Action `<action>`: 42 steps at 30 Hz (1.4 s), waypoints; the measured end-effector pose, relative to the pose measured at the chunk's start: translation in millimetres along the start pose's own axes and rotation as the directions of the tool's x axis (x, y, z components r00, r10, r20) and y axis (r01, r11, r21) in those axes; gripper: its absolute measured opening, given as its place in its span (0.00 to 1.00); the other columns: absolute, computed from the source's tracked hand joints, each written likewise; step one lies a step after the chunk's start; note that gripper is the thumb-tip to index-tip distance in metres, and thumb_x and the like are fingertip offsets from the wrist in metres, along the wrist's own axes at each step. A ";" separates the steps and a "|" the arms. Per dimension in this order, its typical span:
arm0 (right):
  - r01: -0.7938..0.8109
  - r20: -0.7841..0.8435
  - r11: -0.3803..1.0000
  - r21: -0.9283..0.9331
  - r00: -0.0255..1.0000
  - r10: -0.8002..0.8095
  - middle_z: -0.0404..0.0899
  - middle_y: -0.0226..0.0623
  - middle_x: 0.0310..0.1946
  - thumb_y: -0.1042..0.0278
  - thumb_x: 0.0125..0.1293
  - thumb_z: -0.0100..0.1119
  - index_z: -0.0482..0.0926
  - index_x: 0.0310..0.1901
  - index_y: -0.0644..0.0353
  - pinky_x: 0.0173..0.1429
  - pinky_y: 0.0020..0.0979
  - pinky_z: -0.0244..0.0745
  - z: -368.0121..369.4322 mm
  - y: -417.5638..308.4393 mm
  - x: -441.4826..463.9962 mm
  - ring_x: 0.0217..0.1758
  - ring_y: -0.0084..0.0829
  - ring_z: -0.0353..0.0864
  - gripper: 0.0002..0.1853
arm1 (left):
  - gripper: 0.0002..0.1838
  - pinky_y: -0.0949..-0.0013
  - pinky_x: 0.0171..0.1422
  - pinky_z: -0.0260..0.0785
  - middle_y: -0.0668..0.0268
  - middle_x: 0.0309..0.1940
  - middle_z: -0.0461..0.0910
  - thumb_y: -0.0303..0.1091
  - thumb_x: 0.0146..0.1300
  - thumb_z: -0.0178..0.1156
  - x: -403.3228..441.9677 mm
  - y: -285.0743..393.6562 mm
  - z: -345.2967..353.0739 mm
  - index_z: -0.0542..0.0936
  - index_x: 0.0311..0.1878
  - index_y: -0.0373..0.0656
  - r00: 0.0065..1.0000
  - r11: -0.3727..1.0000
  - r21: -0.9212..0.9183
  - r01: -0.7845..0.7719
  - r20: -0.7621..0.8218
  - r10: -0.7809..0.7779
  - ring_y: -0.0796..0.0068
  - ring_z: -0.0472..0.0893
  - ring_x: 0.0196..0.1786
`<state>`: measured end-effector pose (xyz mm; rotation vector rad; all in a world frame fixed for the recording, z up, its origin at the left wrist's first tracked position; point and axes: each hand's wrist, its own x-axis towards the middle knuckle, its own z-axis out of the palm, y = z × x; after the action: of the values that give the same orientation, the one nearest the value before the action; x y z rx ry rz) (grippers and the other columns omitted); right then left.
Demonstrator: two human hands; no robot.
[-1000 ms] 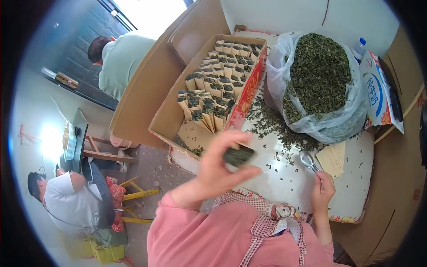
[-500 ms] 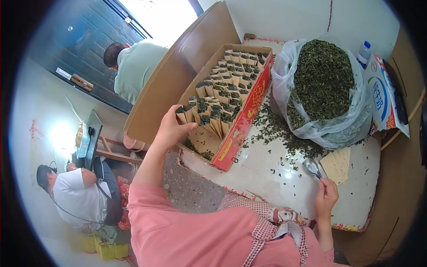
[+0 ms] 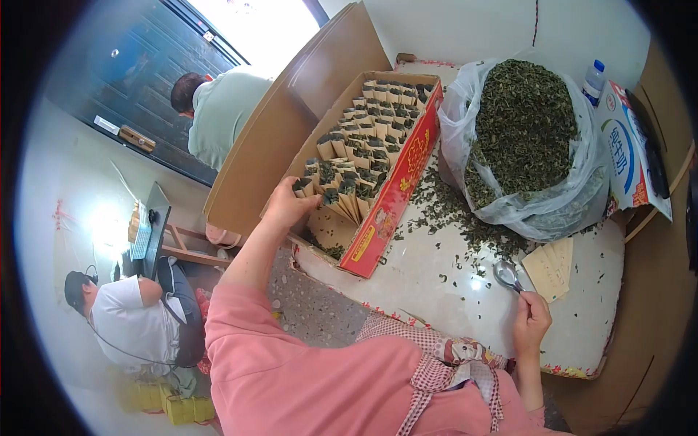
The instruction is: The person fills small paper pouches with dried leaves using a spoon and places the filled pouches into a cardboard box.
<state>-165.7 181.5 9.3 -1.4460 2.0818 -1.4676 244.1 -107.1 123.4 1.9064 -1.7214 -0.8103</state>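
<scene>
My left fingers (image 3: 308,204) partly cover a packet (image 3: 303,189), and my right fingers (image 3: 523,298) hide the handle end of the spoon (image 3: 504,273). Marks on the paper slips (image 3: 547,270) are too small to read.

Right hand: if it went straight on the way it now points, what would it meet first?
Probably the flat paper bags on the table, just beyond the right hand and its spoon. Its height is unclear, so it might pass over them.
</scene>
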 end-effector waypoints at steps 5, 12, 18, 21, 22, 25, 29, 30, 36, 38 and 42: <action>0.016 0.001 1.000 -0.007 1.000 -0.016 0.81 0.42 0.33 0.82 0.60 0.58 0.80 0.37 0.67 0.42 0.31 0.74 0.1 -0.7 0.6 0.36 0.35 0.80 0.04 | 0.29 0.70 0.42 0.75 0.61 0.39 0.82 0.30 0.54 0.72 8.4 -10.5 6.0 0.71 0.57 0.34 0.998 0.995 0.100 -0.027 -0.045 0.032 0.74 0.81 0.39; 0.015 0.001 1.000 -0.005 1.000 -0.015 0.81 0.42 0.32 0.80 0.62 0.58 0.80 0.36 0.67 0.43 0.30 0.73 1.6 0.8 0.8 0.36 0.34 0.80 0.03 | 0.29 0.74 0.35 0.73 0.64 0.39 0.77 0.24 0.55 0.65 -9.1 22.6 13.1 0.67 0.61 0.38 0.973 0.951 -0.210 0.226 0.100 -0.209 0.75 0.79 0.35; 0.011 0.015 1.000 -0.014 1.000 -0.011 0.81 0.44 0.33 0.83 0.58 0.58 0.81 0.37 0.66 0.43 0.33 0.75 2.8 0.2 -0.2 0.37 0.39 0.81 0.06 | 0.30 0.76 0.32 0.68 0.65 0.38 0.76 0.21 0.52 0.62 -10.5 19.5 11.9 0.67 0.61 0.38 0.968 0.958 -0.189 0.218 0.165 -0.187 0.77 0.77 0.34; 0.026 0.012 0.999 -0.027 1.000 -0.026 0.81 0.44 0.33 0.83 0.58 0.58 0.81 0.36 0.66 0.43 0.33 0.75 3.4 0.5 -0.7 0.37 0.39 0.81 0.06 | 0.31 0.77 0.32 0.67 0.65 0.38 0.76 0.20 0.50 0.62 -6.6 13.5 14.7 0.67 0.60 0.38 0.976 0.970 -0.172 0.169 0.163 -0.141 0.78 0.77 0.34; 0.029 0.012 0.999 -0.029 1.000 -0.028 0.81 0.44 0.33 0.83 0.58 0.58 0.81 0.36 0.66 0.43 0.33 0.75 3.7 0.2 -0.7 0.37 0.39 0.81 0.06 | 0.31 0.77 0.32 0.67 0.65 0.38 0.76 0.19 0.50 0.63 -6.3 13.7 14.9 0.68 0.60 0.38 0.979 0.974 -0.158 0.163 0.148 -0.139 0.78 0.77 0.34; 0.054 0.008 0.998 -0.043 0.998 -0.054 0.81 0.44 0.33 0.83 0.58 0.58 0.81 0.36 0.66 0.43 0.34 0.75 3.0 -1.2 0.4 0.37 0.40 0.81 0.05 | 0.32 0.76 0.33 0.68 0.65 0.38 0.77 0.20 0.50 0.62 -8.0 17.3 16.0 0.67 0.62 0.37 0.985 0.974 -0.174 0.145 0.117 -0.126 0.78 0.77 0.34; 0.052 0.011 0.998 -0.047 0.999 -0.051 0.82 0.44 0.33 0.82 0.58 0.59 0.81 0.36 0.66 0.43 0.33 0.75 3.6 -0.5 -0.6 0.36 0.39 0.81 0.04 | 0.33 0.74 0.35 0.69 0.64 0.39 0.77 0.21 0.52 0.62 -10.7 22.2 14.0 0.66 0.64 0.38 0.985 0.979 -0.156 0.130 0.131 -0.110 0.78 0.77 0.34; 0.051 0.016 0.997 -0.050 0.999 -0.051 0.81 0.43 0.33 0.81 0.59 0.59 0.81 0.36 0.66 0.44 0.32 0.74 2.9 0.3 -1.9 0.37 0.38 0.81 0.04 | 0.33 0.74 0.36 0.70 0.64 0.40 0.78 0.21 0.52 0.62 -10.8 18.3 10.8 0.66 0.64 0.38 0.988 0.985 -0.141 0.097 0.130 -0.079 0.77 0.77 0.35; 0.129 0.037 0.987 -0.095 0.991 -0.126 0.82 0.44 0.33 0.80 0.55 0.62 0.82 0.35 0.64 0.44 0.36 0.75 2.6 -4.5 -3.3 0.37 0.42 0.81 0.05 | 0.33 0.68 0.59 0.68 0.58 0.55 0.75 0.19 0.52 0.57 -11.0 4.3 3.4 0.64 0.66 0.36 0.985 0.994 -0.086 -0.064 0.153 0.077 0.70 0.75 0.57; 0.156 0.057 0.980 -0.127 0.987 -0.149 0.82 0.44 0.36 0.77 0.54 0.64 0.82 0.35 0.63 0.46 0.38 0.75 1.5 -11.6 -1.1 0.39 0.42 0.81 0.06 | 0.33 0.68 0.60 0.68 0.56 0.57 0.73 0.19 0.53 0.56 -17.8 3.7 -2.9 0.65 0.66 0.37 0.980 0.977 0.099 -0.191 0.067 0.185 0.68 0.74 0.59; 0.099 0.139 0.993 -0.068 0.986 -0.088 0.81 0.44 0.42 0.73 0.53 0.66 0.82 0.38 0.62 0.50 0.39 0.73 -7.3 -29.2 4.0 0.45 0.43 0.79 0.10 | 0.30 0.66 0.61 0.68 0.56 0.59 0.71 0.20 0.55 0.56 -52.4 36.2 -4.9 0.68 0.64 0.38 0.947 0.931 0.217 -0.295 -0.063 0.315 0.66 0.74 0.58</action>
<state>-155.2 182.0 37.7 -1.6434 2.0317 -1.2963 218.3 -60.0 158.0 1.7047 -2.0383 -0.4301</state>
